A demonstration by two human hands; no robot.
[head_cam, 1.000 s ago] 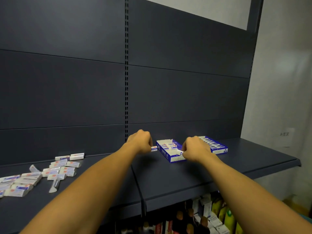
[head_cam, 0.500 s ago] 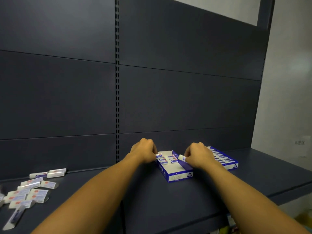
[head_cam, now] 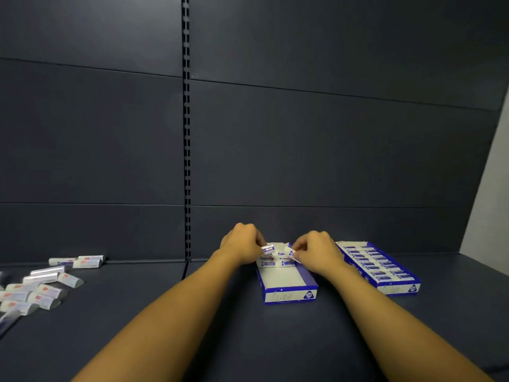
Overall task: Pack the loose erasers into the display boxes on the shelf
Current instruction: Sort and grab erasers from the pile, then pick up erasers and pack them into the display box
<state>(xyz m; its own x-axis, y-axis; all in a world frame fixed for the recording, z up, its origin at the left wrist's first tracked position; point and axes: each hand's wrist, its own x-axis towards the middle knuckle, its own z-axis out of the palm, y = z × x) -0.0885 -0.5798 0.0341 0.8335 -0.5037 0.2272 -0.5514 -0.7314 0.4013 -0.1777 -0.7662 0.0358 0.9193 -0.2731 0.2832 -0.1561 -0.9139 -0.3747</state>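
Reaching arms: both bare forearms stretch from the near edge of the dark shelf toward its back wall.
Left hand: the left hand pinches a small wrapped eraser between thumb and fingertips, above the back end of the open display box.
Right hand: the right hand grips a second eraser, white and tilted, just beside the first; the two hands nearly meet over the box.
Open display box: blue and white card, standing mid-shelf near the back wall; a few erasers lie flat at its far end, and the near part shows bare white floor.
Box writing: a round blue badge at the front right corner reads "2B"; faint pale script beside it is too blurred to read.
Full display box: just to the right of the open one, angled, its rows packed with blue-and-white erasers; it carries a similar round badge on its front, unreadable.
Eraser labels: blue and red print on white sleeves, too small to make out.
Loose erasers: scattered near the left edge of the shelf, well apart from the boxes, in clear wrappers with red marks; lettering not legible.
Back wall: dark panels, with a slotted upright running down to the shelf.
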